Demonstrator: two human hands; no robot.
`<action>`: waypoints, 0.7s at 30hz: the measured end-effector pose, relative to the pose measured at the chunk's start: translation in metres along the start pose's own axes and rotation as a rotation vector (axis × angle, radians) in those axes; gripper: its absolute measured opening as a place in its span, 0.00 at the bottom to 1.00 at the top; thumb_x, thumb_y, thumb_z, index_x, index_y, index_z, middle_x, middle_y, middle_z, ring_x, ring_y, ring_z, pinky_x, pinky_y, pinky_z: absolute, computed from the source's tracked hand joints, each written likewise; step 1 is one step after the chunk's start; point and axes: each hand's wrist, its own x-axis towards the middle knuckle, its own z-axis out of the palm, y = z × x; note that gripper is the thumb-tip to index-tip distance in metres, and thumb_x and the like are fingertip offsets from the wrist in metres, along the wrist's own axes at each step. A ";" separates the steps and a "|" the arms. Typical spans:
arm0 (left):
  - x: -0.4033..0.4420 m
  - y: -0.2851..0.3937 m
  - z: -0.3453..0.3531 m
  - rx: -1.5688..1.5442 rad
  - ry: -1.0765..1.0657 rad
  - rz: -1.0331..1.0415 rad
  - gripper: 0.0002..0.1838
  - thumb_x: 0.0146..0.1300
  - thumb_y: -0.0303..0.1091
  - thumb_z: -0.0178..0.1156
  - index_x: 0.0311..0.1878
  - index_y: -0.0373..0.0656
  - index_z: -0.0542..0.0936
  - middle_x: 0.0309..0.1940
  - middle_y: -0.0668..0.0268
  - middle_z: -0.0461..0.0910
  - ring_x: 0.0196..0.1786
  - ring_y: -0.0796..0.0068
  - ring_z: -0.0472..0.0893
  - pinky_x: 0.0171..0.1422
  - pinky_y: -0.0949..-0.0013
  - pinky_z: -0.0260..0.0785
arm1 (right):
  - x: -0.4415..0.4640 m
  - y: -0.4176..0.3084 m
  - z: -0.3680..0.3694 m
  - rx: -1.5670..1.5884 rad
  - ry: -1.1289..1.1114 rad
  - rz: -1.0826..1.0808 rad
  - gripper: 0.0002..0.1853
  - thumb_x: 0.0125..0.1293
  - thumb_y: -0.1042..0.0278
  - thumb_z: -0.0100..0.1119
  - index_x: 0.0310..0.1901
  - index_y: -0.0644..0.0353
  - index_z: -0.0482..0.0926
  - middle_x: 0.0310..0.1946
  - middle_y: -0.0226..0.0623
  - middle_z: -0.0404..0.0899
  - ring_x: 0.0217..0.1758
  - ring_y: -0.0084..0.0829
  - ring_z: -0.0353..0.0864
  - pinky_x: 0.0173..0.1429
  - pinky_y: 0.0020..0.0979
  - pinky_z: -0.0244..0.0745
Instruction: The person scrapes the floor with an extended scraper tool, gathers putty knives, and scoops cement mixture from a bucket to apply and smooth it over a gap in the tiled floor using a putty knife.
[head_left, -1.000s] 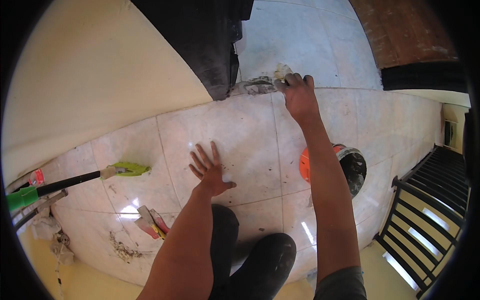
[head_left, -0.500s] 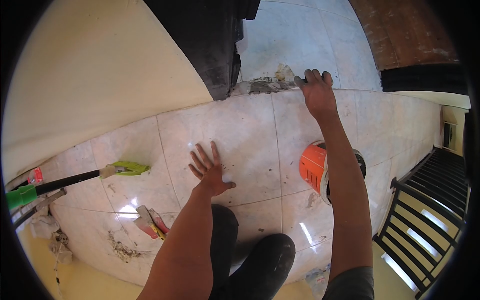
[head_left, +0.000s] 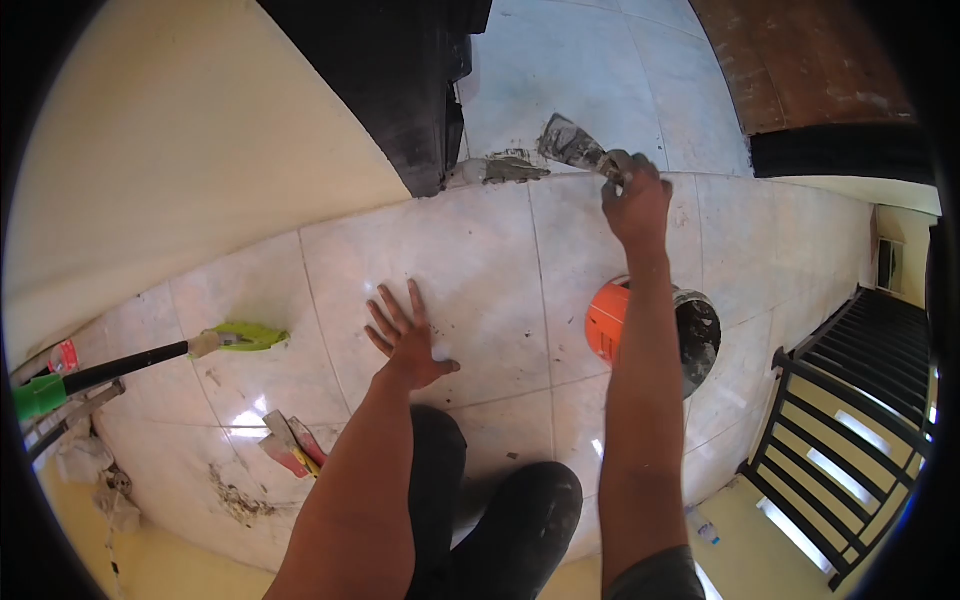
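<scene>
In the head view my right hand [head_left: 637, 205] is closed around the handle of a putty knife [head_left: 572, 143]. The knife's broad blade is smeared with grey material and points up and left. Beside its tip, a patch of wet-looking grey filler [head_left: 513, 168] covers the joint between the tile floors. My left hand [head_left: 405, 345] is spread flat on the floor tiles [head_left: 470, 260], holding nothing. Under my right forearm an orange bucket [head_left: 604, 320] lies tipped over, its dirty dark inside partly showing. The forearm hides its middle.
More scraping tools [head_left: 288, 445] lie left of my knees, near crumbs of debris [head_left: 238, 497]. A green-bristled brush [head_left: 250, 336] on a long pole rests at left. The black door frame [head_left: 400, 90] stands ahead. Black railings [head_left: 850, 440] run along the right.
My right hand has turned and drawn back slightly from the joint, bringing the putty knife's blade into view. A lump of pale material near the filler no longer shows. My left hand stays flat.
</scene>
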 end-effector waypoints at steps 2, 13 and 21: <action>0.000 -0.002 -0.002 0.004 0.008 -0.004 0.89 0.49 0.57 0.87 0.86 0.53 0.16 0.83 0.31 0.09 0.85 0.20 0.16 0.85 0.21 0.25 | -0.015 -0.011 0.018 0.262 0.040 0.061 0.24 0.58 0.73 0.68 0.59 0.54 0.82 0.43 0.44 0.84 0.51 0.49 0.85 0.53 0.51 0.77; 0.002 -0.003 0.001 -0.003 0.005 0.006 0.92 0.46 0.58 0.88 0.85 0.51 0.14 0.82 0.30 0.07 0.84 0.20 0.14 0.85 0.21 0.25 | -0.074 -0.057 0.079 0.805 0.079 0.288 0.20 0.64 0.79 0.63 0.58 0.58 0.79 0.27 0.36 0.78 0.26 0.29 0.77 0.35 0.33 0.74; 0.002 -0.001 0.000 0.003 -0.015 -0.010 0.92 0.46 0.58 0.88 0.85 0.52 0.13 0.81 0.31 0.05 0.84 0.21 0.13 0.85 0.22 0.24 | -0.059 -0.053 0.087 0.400 0.023 0.110 0.23 0.64 0.66 0.74 0.60 0.52 0.81 0.42 0.44 0.85 0.46 0.50 0.86 0.48 0.51 0.78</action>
